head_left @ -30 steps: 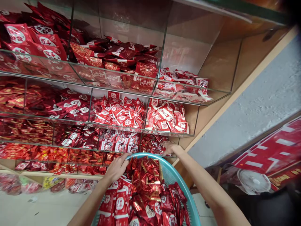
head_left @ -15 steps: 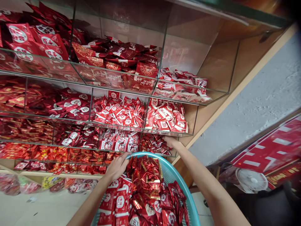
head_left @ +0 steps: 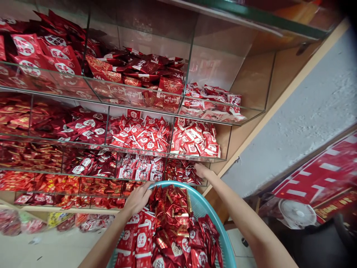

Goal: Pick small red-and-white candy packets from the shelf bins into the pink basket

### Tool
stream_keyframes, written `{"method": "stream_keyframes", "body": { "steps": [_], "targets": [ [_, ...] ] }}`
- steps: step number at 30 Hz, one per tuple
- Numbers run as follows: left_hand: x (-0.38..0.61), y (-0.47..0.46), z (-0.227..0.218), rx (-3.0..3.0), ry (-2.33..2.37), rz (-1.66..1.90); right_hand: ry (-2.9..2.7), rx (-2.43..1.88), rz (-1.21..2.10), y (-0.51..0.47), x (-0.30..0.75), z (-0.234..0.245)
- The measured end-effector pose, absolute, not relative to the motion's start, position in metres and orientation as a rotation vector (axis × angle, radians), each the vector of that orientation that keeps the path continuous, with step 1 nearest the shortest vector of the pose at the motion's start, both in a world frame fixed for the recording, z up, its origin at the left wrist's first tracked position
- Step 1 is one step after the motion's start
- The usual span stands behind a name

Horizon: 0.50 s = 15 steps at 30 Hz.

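Small dark-red packets are held in the right-hand compartment of a low shelf row, just beyond the far rim of the teal basket. By the right hand they are met at their right edge, so the heap lies to the left of the fingers, which are hidden among or behind it; whether these are spread or pinching a packet cannot be told. No single long axis is shared, as the packets are jumbled at mixed angles. The right hand is clearly the nearer one. By the left hand the basket's far-left rim is gripped, its fingers curled over the edge, nearer to the body than the heap. Between the two forearms the basket is seen filled with larger red packets.
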<state>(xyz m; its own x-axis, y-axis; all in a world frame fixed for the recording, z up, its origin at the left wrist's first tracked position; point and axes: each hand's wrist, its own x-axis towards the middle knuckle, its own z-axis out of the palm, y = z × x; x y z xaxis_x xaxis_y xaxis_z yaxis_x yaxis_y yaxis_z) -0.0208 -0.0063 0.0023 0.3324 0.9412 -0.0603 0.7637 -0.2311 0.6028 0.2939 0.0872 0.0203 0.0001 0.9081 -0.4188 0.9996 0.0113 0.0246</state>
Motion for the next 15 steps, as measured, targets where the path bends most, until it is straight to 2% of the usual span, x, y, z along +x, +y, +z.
{"method": "stream_keyframes", "body": {
  "steps": [7,15],
  "targets": [
    [-0.02,-0.007,0.004,2.062,1.493,0.426,1.894,2.028,-0.493,0.09,0.286,0.022],
    [-0.02,-0.006,0.004,2.06,1.491,0.436,1.832,2.305,-0.406,0.097,0.285,0.007]
  ]
}}
